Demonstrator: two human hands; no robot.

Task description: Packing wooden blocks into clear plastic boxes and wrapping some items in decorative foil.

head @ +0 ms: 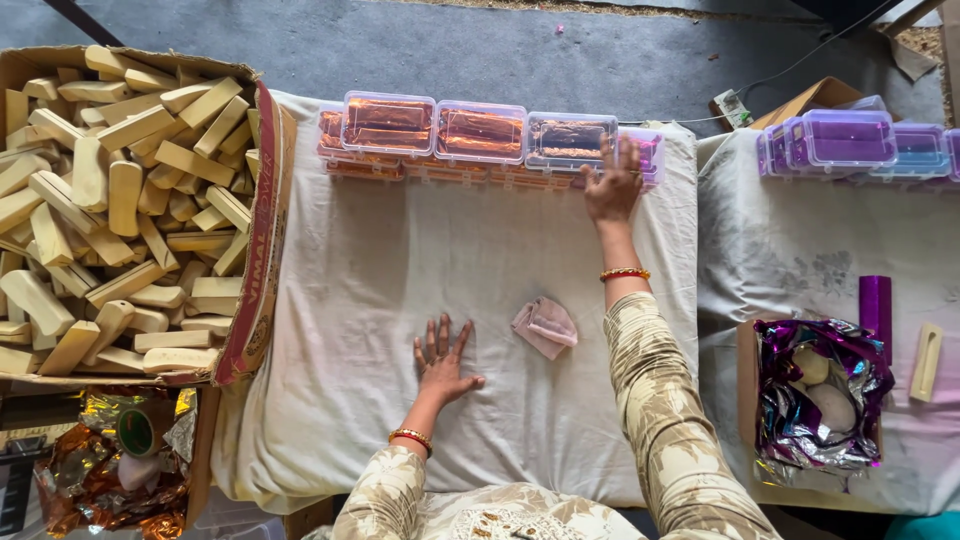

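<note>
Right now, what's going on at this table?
A person sits at a table covered with a white cloth. The right hand reaches out to a row of clear plastic boxes holding copper-coloured wrapped pieces, touching the one at the row's right end. The left hand rests flat on the cloth. A small pink cloth lies between the arms. A cardboard box of pale wooden blocks sits on the left.
</note>
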